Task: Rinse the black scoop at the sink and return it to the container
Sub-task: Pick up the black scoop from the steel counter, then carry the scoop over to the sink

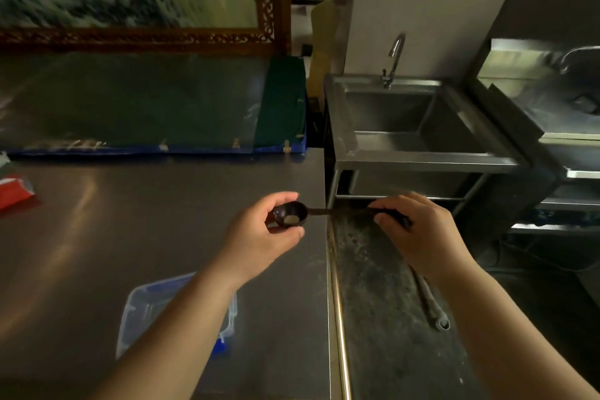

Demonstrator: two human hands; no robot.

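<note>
— Head view: where sits the black scoop [293, 214]?
— Dead centre, held level over the right edge of the steel tabletop [130, 221]. Bowl at 9 o'clock of the handle, handle running toward 3 o'clock past the edge, above the dark floor [383, 302].
— And the left hand [263, 230]?
— Cupped around the bowl, thumb on top, fingers beneath; grip closed lightly on it. Shows a pale patch inside the bowl.
— Right hand [418, 230]?
— Pinched shut on the far end of the handle, fingertips curled over it.
— Container?
— Clear plastic container [143, 318] with blue trim at 7 o'clock from the scoop, on the tabletop, partly hidden under the left forearm. Cannot tell its contents.
— Sink?
— Steel sink [422, 156] at 1 o'clock, well apart from the hands, curved faucet [394, 55] at its back rim. Basin looks dry, though dim.
— Anything else?
— Red packet [14, 188] at 9 o'clock on the tabletop's far left. Green mat [136, 101] at 11 o'clock, below a carved picture frame [146, 37].
</note>
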